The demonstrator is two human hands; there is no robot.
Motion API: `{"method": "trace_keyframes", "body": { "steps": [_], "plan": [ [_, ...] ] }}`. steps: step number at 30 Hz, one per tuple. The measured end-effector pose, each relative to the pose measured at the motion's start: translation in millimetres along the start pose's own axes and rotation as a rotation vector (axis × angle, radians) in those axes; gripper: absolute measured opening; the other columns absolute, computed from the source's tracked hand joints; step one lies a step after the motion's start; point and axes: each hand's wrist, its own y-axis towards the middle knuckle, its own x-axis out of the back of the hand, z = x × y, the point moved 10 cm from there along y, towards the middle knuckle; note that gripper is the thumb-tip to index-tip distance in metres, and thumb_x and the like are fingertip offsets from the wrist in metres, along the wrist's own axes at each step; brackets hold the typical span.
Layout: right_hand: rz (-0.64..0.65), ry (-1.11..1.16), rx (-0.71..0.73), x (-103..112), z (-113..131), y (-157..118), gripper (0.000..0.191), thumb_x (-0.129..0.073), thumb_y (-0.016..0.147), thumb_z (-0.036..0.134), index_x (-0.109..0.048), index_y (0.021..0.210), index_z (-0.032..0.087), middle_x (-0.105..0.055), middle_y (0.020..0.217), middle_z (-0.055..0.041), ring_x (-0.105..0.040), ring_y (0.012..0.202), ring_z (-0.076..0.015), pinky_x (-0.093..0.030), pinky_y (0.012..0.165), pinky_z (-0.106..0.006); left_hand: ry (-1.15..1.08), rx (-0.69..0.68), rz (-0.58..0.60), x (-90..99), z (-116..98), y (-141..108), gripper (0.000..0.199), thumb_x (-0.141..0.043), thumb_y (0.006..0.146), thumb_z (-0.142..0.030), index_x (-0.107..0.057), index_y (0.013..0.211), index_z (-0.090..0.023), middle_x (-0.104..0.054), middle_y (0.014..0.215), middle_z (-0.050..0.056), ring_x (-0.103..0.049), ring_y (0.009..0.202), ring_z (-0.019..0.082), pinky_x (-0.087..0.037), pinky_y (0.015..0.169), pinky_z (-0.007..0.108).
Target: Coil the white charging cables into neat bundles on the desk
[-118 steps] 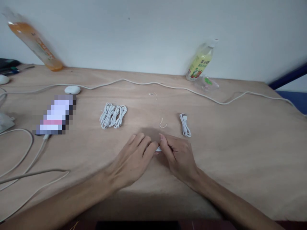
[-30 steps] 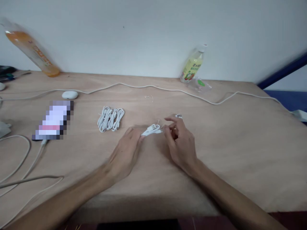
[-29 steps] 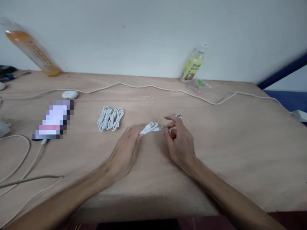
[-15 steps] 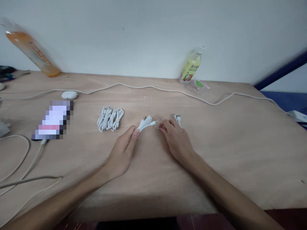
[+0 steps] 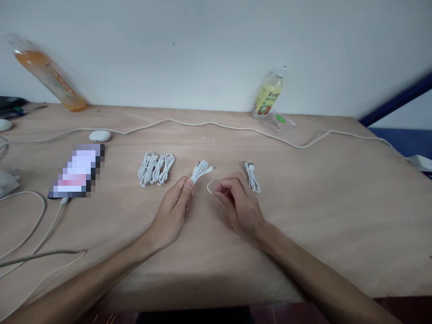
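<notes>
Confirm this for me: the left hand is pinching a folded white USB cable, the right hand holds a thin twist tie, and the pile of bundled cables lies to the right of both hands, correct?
Not quite. In the head view the pile of bundled cables lies left of both hands, not right. The rest stands: the left hand pinches the folded white USB cable, and the right hand holds a thin twist tie.

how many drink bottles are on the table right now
2. The orange bottle leans at the far-left wall; the yellow-green bottle stands far right of centre by the wall.
</notes>
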Motion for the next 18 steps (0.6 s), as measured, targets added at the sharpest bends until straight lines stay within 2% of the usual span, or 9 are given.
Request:
{"method": "trace_keyframes", "body": {
  "steps": [3,6,9,13,18],
  "plan": [
    [-0.103,0.164,0.082,11,23,-5,0.016,-0.052,0.114,0.022,-0.064,0.104,0.022,-0.067,0.094,-0.0050,-0.064,0.086,-0.0196,-0.054,0.068,-0.030,0.160,-0.085,0.004,-2.0,-8,-4,0.035,-0.037,0.114,-0.041,-0.043,0.083,-0.025,-0.044,0.073,-0.004,-0.044,0.068,0.017,-0.039,0.066,0.032],
    [-0.134,0.229,0.083,12,29,-8,0.010,-0.055,0.113,0.020,-0.063,0.107,0.023,-0.068,0.102,-0.0068,-0.066,0.091,-0.0198,-0.054,0.067,-0.030,0.364,-0.259,0.033,-11.3,-16,-10,0.028,-0.038,0.112,-0.030,-0.042,0.085,-0.025,-0.050,0.080,-0.002,-0.048,0.073,0.019,-0.040,0.069,0.034],
    [-0.134,0.278,0.074,9,30,-9,0.010,-0.056,0.112,0.015,-0.061,0.108,0.023,-0.069,0.102,-0.0058,-0.066,0.091,-0.0186,-0.055,0.068,-0.029,0.535,-0.439,0.066,-22.4,-23,-19,0.021,-0.035,0.108,-0.020,-0.046,0.090,-0.024,-0.056,0.086,0.002,-0.050,0.078,0.023,-0.041,0.069,0.036],
    [-0.137,0.265,0.016,6,26,-10,0.014,-0.057,0.109,0.009,-0.061,0.109,0.022,-0.069,0.099,-0.0039,-0.064,0.082,-0.0153,-0.055,0.068,-0.028,0.699,-0.500,0.079,-27.4,-25,-23,0.021,-0.034,0.107,-0.016,-0.049,0.095,-0.024,-0.061,0.091,0.006,-0.051,0.082,0.025,-0.042,0.071,0.038],
    [-0.188,0.168,-0.017,9,25,-13,0.015,-0.060,0.108,0.007,-0.062,0.109,0.022,-0.070,0.100,-0.0036,-0.064,0.078,-0.0137,-0.054,0.065,-0.027,0.709,-0.511,0.031,-24.4,-30,-25,0.030,-0.028,0.114,-0.020,-0.047,0.090,-0.024,-0.059,0.086,0.005,-0.049,0.079,0.024,-0.040,0.069,0.038]
  ]
}}
